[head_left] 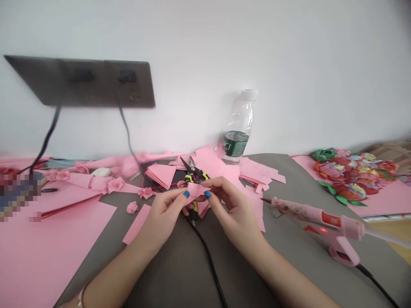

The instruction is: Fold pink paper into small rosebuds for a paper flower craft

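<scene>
Between both hands is a small piece of pink paper, pinched from each side. My left hand grips its left edge with thumb and fingers, and my right hand grips its right edge. Behind the paper lie pliers with black and yellow handles, partly hidden by the hands. A small folded pink paper flower rests left of my left hand, with a strip of pink paper beside it. Another pair of little paper roses sits just behind.
A pink glue gun with a lit red light lies at the right. A clear bottle stands by the wall. Colourful paper flowers are at far right, large pink sheets at left. A black cable crosses the grey table.
</scene>
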Action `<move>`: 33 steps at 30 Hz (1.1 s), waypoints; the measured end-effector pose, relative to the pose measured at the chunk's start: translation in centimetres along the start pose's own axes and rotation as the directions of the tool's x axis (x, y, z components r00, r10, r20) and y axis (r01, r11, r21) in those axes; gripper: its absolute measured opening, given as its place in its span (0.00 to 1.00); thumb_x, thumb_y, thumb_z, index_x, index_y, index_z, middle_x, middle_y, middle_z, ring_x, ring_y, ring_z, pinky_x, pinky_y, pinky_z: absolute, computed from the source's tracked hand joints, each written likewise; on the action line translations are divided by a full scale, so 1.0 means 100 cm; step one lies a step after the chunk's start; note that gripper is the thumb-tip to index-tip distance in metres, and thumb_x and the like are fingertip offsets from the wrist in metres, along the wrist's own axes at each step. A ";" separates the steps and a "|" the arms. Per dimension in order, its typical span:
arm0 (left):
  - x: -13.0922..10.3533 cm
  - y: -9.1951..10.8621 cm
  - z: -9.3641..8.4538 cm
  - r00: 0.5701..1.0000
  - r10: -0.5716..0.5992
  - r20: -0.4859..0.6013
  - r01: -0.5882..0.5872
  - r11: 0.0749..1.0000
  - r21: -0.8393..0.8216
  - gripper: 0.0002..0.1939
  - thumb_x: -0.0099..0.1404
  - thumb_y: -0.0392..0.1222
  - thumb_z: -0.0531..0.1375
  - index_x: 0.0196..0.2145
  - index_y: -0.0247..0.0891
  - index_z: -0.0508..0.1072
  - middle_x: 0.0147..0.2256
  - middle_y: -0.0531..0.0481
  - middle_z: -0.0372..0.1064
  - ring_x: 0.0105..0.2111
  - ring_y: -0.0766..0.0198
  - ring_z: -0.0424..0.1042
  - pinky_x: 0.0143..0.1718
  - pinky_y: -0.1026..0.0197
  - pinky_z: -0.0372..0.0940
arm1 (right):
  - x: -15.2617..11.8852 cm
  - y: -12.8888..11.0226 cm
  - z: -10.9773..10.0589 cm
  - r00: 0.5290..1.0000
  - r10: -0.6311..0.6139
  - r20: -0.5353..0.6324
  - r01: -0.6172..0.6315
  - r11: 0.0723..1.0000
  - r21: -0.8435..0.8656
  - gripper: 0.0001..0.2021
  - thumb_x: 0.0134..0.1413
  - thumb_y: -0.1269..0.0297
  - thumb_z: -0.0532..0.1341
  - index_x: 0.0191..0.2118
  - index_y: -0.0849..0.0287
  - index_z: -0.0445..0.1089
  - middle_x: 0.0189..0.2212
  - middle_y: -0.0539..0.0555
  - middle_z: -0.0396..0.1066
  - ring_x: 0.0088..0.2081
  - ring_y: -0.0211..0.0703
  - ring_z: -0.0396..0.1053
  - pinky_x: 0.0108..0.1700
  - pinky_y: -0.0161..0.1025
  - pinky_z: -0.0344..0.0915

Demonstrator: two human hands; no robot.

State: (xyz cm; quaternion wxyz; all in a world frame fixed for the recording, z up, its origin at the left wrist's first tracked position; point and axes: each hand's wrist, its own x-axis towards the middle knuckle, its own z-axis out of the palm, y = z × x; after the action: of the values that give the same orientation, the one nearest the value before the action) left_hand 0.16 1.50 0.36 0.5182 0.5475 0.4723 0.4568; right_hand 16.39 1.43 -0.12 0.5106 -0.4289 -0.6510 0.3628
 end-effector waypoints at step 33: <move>0.001 -0.002 -0.001 1.000 0.013 0.000 -0.013 0.999 -0.035 0.14 0.65 0.43 0.58 0.24 0.36 0.77 0.23 0.52 0.68 0.27 0.64 0.63 0.29 0.65 0.62 | 0.000 0.000 0.001 0.998 0.053 0.033 -0.059 0.975 0.215 0.05 0.61 0.68 0.58 0.41 0.55 0.69 0.30 0.49 0.70 0.27 0.37 0.70 0.29 0.34 0.72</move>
State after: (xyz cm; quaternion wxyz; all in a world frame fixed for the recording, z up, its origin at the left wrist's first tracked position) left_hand 0.11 1.57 0.16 0.5246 0.5416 0.4607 0.4682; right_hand 16.30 1.43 -0.15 0.5346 -0.3843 -0.6023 0.4513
